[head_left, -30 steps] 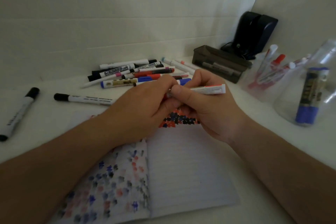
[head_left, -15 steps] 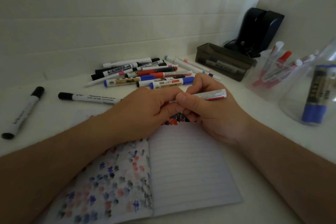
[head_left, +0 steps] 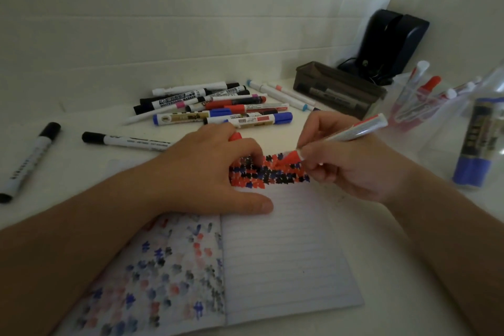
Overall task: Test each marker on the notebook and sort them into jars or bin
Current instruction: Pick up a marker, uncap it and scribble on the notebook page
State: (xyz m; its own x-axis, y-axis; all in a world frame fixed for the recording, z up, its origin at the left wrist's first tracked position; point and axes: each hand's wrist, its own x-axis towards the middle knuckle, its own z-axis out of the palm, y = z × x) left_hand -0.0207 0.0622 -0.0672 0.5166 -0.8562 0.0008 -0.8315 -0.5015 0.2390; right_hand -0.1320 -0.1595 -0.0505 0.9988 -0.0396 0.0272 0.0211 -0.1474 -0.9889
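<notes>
The hands have parted since a moment ago: the cap is off, and the right hand now closes its grip on the red marker, tilted with its red tip down on the notebook at the band of red, blue and black test marks along the top of the right page. The marker's barrel is white with a red-printed label, its rear end rising toward the clear jars right of the notebook. The left hand lies flat on the notebook, fingers curled around the red cap. Beyond the notebook lies a pile of markers on the table.
</notes>
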